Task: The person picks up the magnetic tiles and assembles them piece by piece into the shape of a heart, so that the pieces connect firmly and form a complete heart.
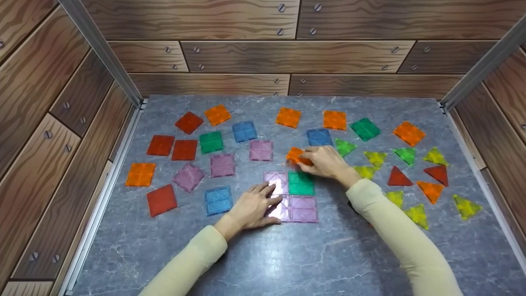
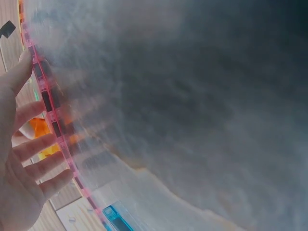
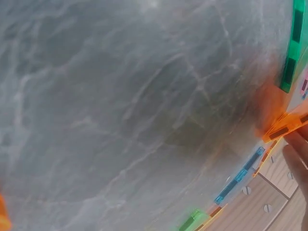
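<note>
Four-sided translucent magnetic tiles form a flat block in the head view: a green tile [image 1: 302, 183] at the upper right, a purple tile [image 1: 304, 209] below it, and two glare-washed pinkish tiles on the left. My left hand [image 1: 250, 207] rests on that left side with fingers spread; the left wrist view shows them along a pink tile edge [image 2: 50, 108]. Just behind the green tile, my right hand [image 1: 326, 162] pinches an orange square tile [image 1: 294, 156]. In the right wrist view this orange tile [image 3: 288, 126] is tilted up, and my fingers partly hide it.
Loose squares lie left and behind, among them a blue tile [image 1: 218, 200] beside my left hand and a red tile [image 1: 161, 200]. Several triangles, such as a red triangle [image 1: 398, 176] and a yellow triangle [image 1: 466, 206], lie on the right. Wood-patterned walls [image 1: 238, 57] enclose the grey tabletop [image 1: 263, 263].
</note>
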Motion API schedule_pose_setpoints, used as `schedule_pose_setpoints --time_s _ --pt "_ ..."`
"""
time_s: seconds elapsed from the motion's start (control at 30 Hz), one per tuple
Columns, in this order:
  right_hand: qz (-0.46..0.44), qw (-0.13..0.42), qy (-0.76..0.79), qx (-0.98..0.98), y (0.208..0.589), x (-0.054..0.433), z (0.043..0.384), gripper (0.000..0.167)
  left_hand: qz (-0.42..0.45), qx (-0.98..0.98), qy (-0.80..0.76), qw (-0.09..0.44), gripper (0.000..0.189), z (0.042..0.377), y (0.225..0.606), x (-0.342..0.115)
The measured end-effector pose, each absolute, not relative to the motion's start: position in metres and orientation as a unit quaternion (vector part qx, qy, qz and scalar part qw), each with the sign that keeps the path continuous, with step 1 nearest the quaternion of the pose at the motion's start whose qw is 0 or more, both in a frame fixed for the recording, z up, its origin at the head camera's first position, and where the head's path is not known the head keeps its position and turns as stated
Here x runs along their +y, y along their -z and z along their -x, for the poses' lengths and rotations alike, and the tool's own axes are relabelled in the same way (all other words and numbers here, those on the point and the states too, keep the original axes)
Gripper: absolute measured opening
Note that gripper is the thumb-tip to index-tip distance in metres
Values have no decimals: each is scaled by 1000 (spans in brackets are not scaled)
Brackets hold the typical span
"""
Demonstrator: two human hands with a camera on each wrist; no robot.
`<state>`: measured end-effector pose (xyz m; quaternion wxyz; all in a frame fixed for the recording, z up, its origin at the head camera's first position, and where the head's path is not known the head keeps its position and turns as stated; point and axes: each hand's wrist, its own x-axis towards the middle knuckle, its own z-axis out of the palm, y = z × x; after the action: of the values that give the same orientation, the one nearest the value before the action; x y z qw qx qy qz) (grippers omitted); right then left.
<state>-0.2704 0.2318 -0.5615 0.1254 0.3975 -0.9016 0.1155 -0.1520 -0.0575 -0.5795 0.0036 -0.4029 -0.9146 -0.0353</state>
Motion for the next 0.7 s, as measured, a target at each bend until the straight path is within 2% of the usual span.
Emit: schedule_pose_setpoints --time_s 0.2,0.7 --pt "-427 203 -115 -874 559 236 269 12 400 -916 35 -2 68 152 579 -57" --pt "-403 272 -144 -862 540 247 264 10 397 -916 48 -19 68 153 580 -58"
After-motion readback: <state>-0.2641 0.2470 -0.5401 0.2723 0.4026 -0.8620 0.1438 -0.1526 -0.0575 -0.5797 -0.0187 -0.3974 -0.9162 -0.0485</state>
